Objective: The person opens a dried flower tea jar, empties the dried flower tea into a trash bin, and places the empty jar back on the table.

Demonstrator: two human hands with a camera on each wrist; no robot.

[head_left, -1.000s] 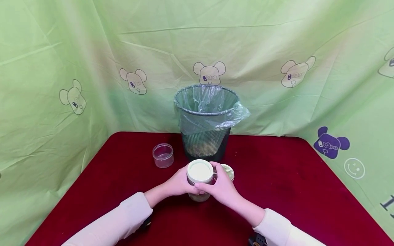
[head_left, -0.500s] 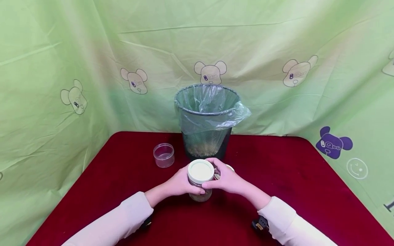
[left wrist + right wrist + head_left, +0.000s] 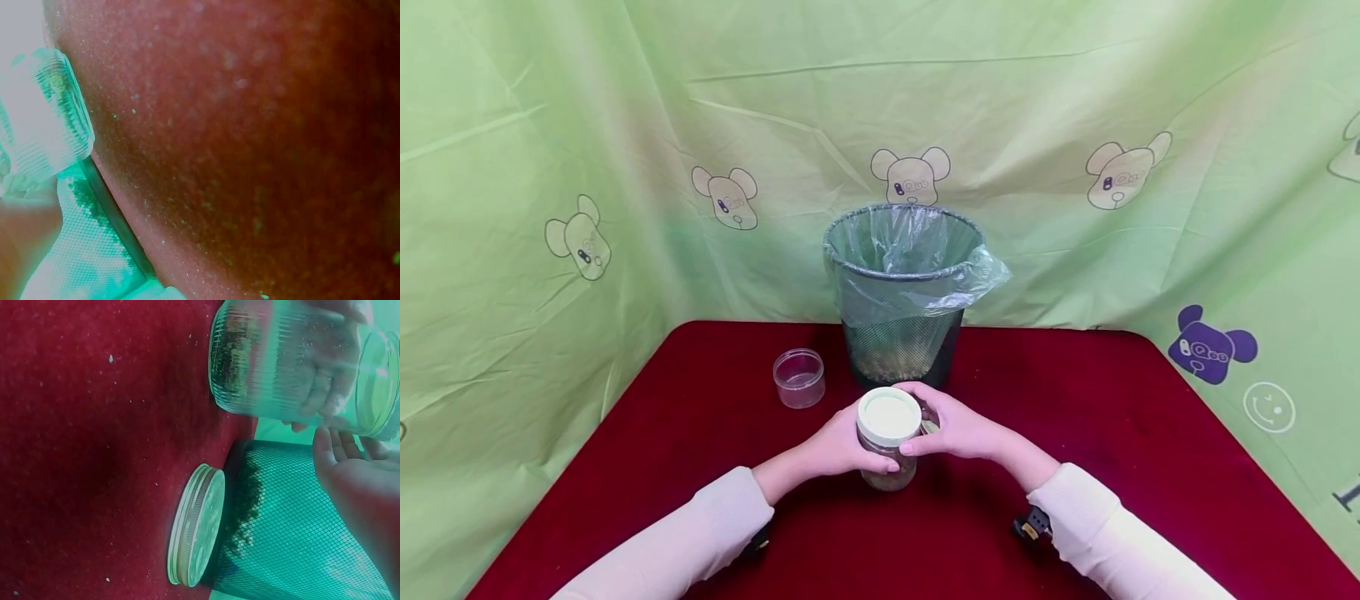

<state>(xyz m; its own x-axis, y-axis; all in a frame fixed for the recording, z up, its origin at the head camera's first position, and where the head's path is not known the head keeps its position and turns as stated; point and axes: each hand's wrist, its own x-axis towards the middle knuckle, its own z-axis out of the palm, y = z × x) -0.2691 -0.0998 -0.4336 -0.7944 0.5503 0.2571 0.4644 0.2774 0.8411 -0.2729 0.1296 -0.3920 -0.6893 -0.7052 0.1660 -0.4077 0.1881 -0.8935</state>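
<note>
A clear ribbed jar (image 3: pixel 889 477) with a white lid (image 3: pixel 889 415) stands near the middle of the table. My left hand (image 3: pixel 838 446) grips the jar from the left, thumb across its front under the lid. My right hand (image 3: pixel 958 429) curls round the upper right side, its thumb at the front and fingers behind. The right wrist view shows dark contents at the bottom of the jar (image 3: pixel 269 369), with the left fingers behind the glass. A metal screw lid (image 3: pixel 197 525) lies on the table, mostly hidden behind my right hand in the head view.
Behind the jar stands a black mesh bin (image 3: pixel 902 342) lined with a clear plastic bag (image 3: pixel 977 279). A small clear open container (image 3: pixel 799 382) sits left of the bin. Red cloth (image 3: pixel 1075 417) covers the table, and green printed curtains (image 3: pixel 760 108) close in the back and sides.
My right hand has shifted right and up around the lid's edge, its forearm swinging outward and its thumb sliding right along the jar's front. My left hand and the jar have barely moved.
</note>
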